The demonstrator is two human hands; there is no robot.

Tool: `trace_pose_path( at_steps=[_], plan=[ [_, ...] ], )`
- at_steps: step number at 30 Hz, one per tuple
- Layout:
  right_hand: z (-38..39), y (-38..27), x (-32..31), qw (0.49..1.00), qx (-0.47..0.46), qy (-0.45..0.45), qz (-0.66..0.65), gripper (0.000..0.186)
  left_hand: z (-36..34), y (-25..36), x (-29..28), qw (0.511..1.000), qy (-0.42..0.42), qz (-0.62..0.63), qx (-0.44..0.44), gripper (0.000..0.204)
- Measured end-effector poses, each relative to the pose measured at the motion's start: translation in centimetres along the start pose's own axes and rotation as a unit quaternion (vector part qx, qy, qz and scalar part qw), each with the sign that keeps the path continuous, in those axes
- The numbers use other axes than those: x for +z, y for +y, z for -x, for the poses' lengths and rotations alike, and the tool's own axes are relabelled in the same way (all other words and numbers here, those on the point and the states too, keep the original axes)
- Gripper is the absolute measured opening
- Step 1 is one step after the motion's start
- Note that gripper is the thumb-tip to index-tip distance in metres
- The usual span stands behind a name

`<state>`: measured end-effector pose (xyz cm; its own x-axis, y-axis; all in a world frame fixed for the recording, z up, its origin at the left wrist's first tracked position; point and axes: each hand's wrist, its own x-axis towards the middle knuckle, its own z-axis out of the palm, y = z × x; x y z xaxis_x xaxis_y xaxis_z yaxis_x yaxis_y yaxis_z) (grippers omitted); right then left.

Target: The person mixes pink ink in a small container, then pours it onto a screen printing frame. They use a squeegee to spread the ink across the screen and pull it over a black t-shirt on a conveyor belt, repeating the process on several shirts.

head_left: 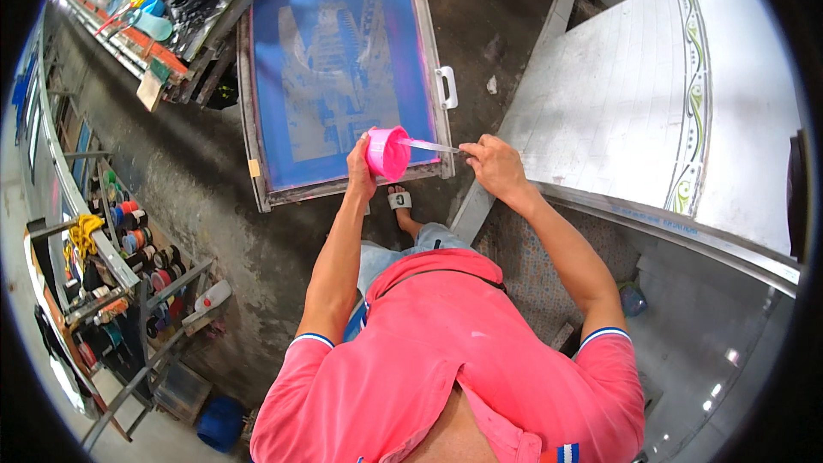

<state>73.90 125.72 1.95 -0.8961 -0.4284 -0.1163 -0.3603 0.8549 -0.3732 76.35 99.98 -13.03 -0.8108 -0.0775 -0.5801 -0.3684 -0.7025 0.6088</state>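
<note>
My left hand is wrapped round the side of a small tub of bright pink ink or paint, tipped so its mouth faces right. In my right hand is the end of a thin, whitish, translucent spatula; its other end reaches into the tub, with pink on it. Both hands are over the near edge of a screen-printing frame. Its blue mesh carries a greyish stencil pattern, and pink smears run along the inner borders. What the tub contains deeper down is hidden.
A white handle juts from the frame's right side. To the right is a white tiled surface with a green patterned strip. Cluttered tubs and tools cover a bench at far left. A rack of several coloured containers stands at left.
</note>
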Motion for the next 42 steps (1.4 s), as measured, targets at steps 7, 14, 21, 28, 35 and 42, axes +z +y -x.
trace_pose_path(
  at_steps=[7,14,21,28,35,42],
  plan=[
    [1.4,1.0,0.9,0.999,0.043,-0.004,-0.011,0.024,-1.5,-2.4,0.2,0.998,0.037,-0.046,-0.004,0.047],
    [1.6,1.3,2.0,0.998,0.059,-0.008,-0.023,0.024,-2.0,-3.2,0.5,0.994,0.081,-0.067,0.018,0.048],
    [1.3,-0.1,2.8,0.998,0.053,-0.018,-0.03,0.025,-1.7,-3.1,-1.3,0.991,0.112,-0.061,0.042,0.048],
    [-0.4,-3.5,5.8,0.998,-0.024,0.018,-0.058,0.024,0.8,0.5,-5.2,0.978,0.166,-0.076,0.103,0.048],
    [-2.6,-9.1,8.6,0.991,-0.094,0.037,-0.092,0.023,3.1,5.3,-11.4,0.944,0.25,-0.108,0.186,0.046],
    [-3.9,-12.5,10.8,0.985,-0.122,0.024,-0.12,0.022,4.8,10.1,-16.3,0.91,0.317,-0.129,0.234,0.046]
  ],
)
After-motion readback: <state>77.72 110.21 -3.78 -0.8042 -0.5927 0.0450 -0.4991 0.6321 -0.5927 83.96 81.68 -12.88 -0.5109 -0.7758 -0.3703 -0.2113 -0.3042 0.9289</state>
